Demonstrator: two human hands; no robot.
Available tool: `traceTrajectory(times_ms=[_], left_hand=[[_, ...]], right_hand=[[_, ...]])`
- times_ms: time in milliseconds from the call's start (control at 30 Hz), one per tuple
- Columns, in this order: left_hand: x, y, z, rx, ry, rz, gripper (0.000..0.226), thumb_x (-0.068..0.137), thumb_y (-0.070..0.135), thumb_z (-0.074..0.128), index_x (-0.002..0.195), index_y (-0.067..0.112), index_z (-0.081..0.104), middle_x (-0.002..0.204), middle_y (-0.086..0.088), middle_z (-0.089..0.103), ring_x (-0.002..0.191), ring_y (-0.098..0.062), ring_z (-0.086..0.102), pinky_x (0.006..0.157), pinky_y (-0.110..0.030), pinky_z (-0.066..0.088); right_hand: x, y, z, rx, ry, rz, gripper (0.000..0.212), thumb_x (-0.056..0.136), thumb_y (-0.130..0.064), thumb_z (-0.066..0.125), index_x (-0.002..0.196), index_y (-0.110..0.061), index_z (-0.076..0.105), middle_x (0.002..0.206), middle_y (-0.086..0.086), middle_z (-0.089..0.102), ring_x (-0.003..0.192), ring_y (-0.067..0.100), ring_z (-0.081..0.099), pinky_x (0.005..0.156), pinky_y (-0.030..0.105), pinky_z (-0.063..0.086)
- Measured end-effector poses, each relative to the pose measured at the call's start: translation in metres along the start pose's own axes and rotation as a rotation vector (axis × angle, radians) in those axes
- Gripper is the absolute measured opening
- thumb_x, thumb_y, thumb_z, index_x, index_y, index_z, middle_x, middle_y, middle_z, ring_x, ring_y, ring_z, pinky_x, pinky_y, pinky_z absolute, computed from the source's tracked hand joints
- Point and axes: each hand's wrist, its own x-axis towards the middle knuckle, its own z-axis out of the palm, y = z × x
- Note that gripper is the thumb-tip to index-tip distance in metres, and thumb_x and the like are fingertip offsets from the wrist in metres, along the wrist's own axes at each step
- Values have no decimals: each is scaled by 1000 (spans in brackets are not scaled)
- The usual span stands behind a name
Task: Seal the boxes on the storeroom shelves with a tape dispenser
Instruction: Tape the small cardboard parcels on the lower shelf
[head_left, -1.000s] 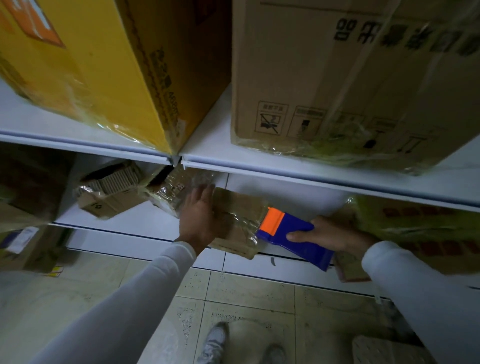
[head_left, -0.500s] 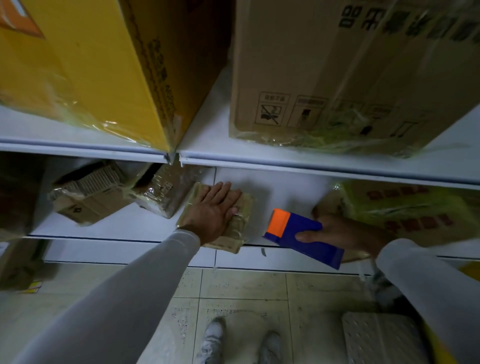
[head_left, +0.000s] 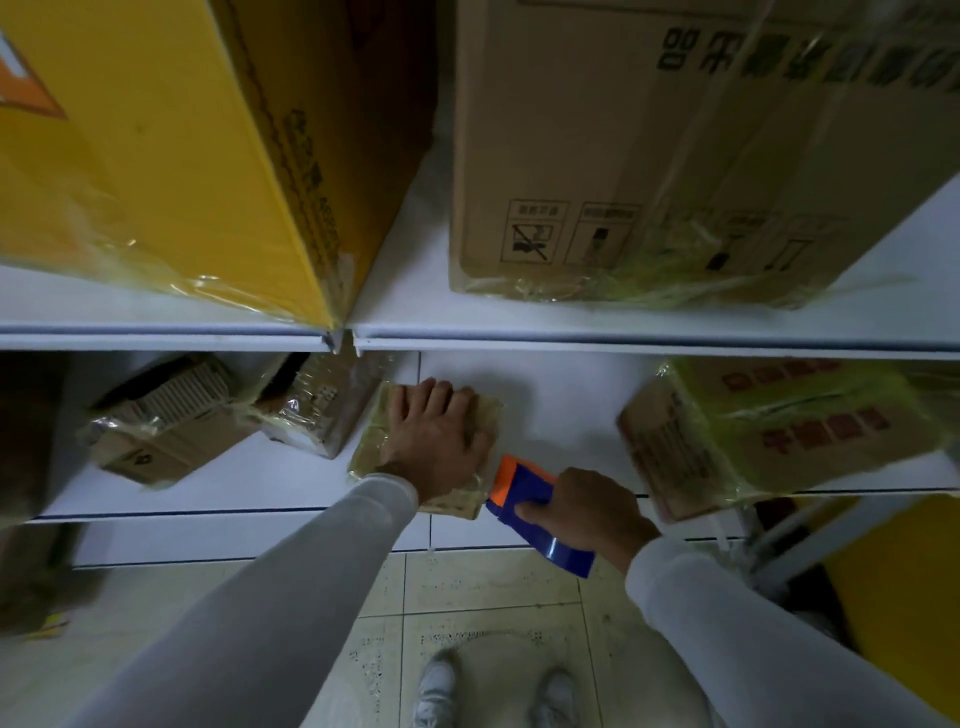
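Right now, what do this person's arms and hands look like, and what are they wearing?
Both arms are covered in long, close-fitting, plain pale grey-white sleeves that end at the wrists. The left hand and right hand are bare: no gloves, and no rings or watch that I can make out. No markings show on the sleeves.

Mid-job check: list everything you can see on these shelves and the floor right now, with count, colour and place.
Large yellow box: 1, yellow, upper shelf left.
Large brown carton: 1, brown, taped, upper shelf right.
Small flat box: 1, brown, tape-wrapped, lower shelf centre, under the left hand.
Small taped boxes: 2, brown, lower shelf left.
Printed box: 1, brown with red print, lower shelf right.
Tape dispenser: 1, blue with orange tip, at the flat box's right edge.
Shelves: 2, white.
Floor: pale tiles.
Shoes: 2, light.
Left hand: flat on box.
Right hand: grip on dispenser.
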Motion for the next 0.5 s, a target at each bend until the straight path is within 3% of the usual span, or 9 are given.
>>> traceTrajectory(times_ms=[133,300,400,500], left_hand=[[7,30,8,47,-57,-186,80,76,70,40,138,21,29,140,-6,35,135,-31,23,110,-60,13],[15,35,18,40,-66,-267,82,75,67,47,141,25,24,145,-7,29,140,-33,13,111,-62,5],[15,37,19,31,-71,-269,84,76,70,44,143,25,21,148,-8,27,142,-32,11,112,-62,4],[8,20,14,-73,-62,-164,92,76,82,27,149,28,14,157,-4,16,146,-27,6,113,-56,1]], right_hand=[[-13,17,1,124,26,35,48,84,-66,58,69,-23,45,59,-7,53,52,7,52,48,20,33],[-21,40,-7,197,38,30,49,87,-67,55,67,-23,47,56,-6,53,48,7,52,46,19,33],[-24,44,-12,263,74,38,51,85,-69,55,68,-22,50,58,-6,56,51,9,55,49,21,38],[-27,47,-13,378,87,30,53,83,-70,57,71,-19,56,62,-3,61,55,13,60,54,24,43]])
